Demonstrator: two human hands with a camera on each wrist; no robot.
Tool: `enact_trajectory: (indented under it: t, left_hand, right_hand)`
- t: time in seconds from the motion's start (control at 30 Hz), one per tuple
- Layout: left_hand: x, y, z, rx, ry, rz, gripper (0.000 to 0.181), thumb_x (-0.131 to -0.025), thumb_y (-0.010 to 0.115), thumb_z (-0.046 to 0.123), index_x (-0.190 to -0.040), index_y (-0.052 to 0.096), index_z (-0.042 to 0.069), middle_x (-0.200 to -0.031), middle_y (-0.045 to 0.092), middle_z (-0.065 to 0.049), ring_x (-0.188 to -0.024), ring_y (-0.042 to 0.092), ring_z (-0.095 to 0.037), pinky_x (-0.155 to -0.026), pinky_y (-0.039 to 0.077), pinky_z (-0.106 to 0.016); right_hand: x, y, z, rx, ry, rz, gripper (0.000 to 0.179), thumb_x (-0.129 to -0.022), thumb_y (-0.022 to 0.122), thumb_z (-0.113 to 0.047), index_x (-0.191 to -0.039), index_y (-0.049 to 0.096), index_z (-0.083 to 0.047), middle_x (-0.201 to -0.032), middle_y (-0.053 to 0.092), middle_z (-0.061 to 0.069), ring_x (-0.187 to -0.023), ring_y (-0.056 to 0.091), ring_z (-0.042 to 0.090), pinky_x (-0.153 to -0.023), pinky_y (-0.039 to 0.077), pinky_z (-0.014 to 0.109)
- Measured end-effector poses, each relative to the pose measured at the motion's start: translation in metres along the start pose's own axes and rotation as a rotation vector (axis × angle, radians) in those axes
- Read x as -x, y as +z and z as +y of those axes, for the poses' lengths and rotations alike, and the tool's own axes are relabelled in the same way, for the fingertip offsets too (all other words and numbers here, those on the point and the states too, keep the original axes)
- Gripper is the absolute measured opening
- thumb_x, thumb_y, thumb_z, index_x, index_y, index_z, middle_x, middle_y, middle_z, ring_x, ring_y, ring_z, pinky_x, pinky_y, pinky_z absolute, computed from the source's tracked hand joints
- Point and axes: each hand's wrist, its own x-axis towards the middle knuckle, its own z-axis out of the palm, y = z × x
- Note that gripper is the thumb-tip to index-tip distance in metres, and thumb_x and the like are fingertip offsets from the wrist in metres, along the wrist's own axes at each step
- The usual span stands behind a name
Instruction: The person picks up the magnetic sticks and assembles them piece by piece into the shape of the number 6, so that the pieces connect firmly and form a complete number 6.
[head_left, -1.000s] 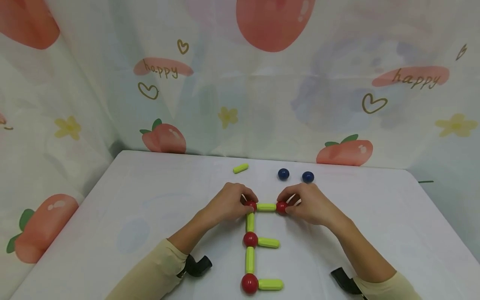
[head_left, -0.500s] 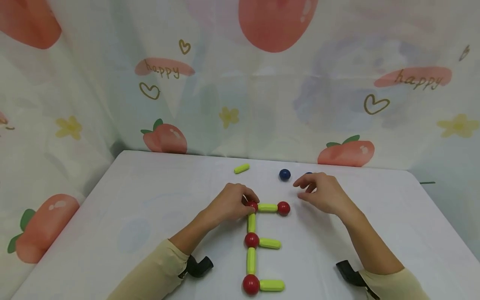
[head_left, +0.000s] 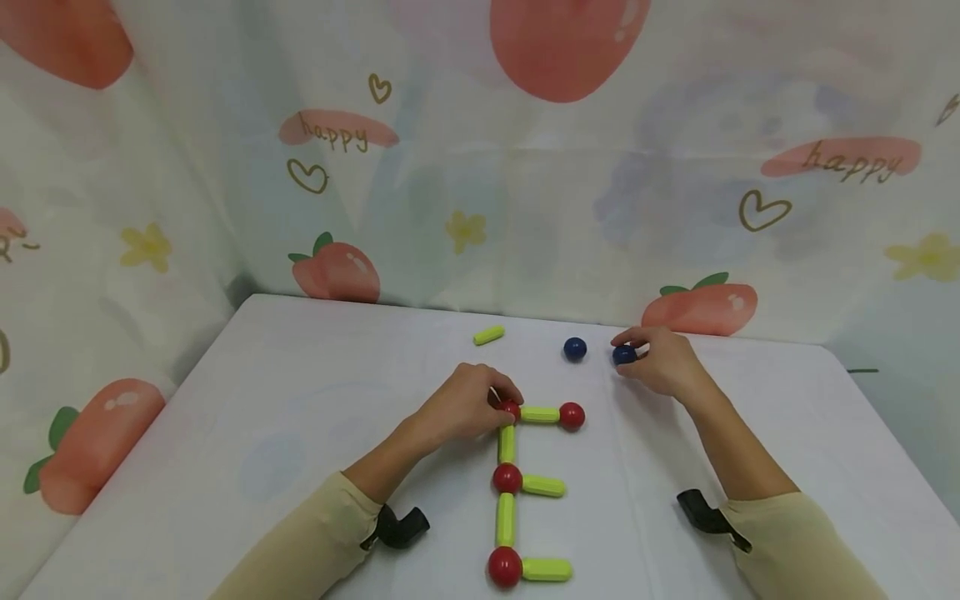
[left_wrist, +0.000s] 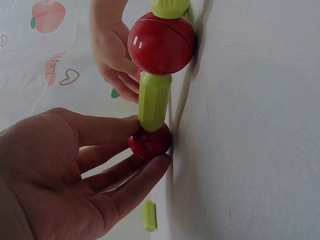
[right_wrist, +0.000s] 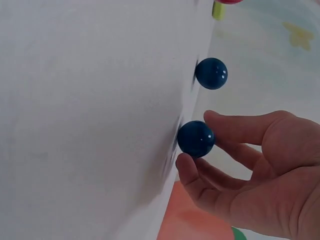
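A frame of lime-green rods and red balls lies on the white table, shaped like an E. My left hand pinches the red ball at its far left corner, thumb on one side and fingers on the other. From that ball a green rod runs right to another red ball. Below, the middle red ball and near red ball each carry a rod pointing right. Farther back, my right hand has its thumb and fingers around a blue ball sitting on the table.
A second blue ball sits just left of my right hand. A loose green rod lies near the table's back edge. Behind the table hangs a printed curtain. Black wrist devices show at both sleeves.
My right hand has let go of the red ball at the frame's far right end and moved back and right to the blue ball. The left hand keeps its hold.
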Motion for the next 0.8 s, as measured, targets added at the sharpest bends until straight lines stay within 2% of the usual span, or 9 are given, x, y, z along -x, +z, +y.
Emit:
enact_trajectory:
  t: [0.27,0.8]
  left_hand:
    - [-0.001,0.000,0.001,0.012,-0.008,-0.002,0.017,-0.091,0.080,0.014,-0.108,0.081,0.017,-0.098,0.072,0.005,-0.090,0.063,-0.013,-0.075,0.057,-0.024]
    - [-0.001,0.000,0.000,0.001,-0.015,-0.010,0.019,-0.092,0.080,0.014,-0.110,0.081,0.018,-0.099,0.073,0.006,-0.090,0.064,-0.013,-0.076,0.057,-0.025]
  right_hand:
    - [0.001,0.003,0.000,-0.013,-0.018,0.010,0.030,-0.094,0.073,-0.011,-0.123,0.072,-0.001,-0.121,0.068,0.023,-0.110,0.060,0.041,-0.087,0.058,0.047]
    - [0.017,0.004,-0.008,-0.023,-0.002,-0.067,0.025,-0.092,0.073,-0.014,-0.115,0.072,-0.003,-0.118,0.067,0.020,-0.104,0.060,0.035,-0.078,0.055,0.037]
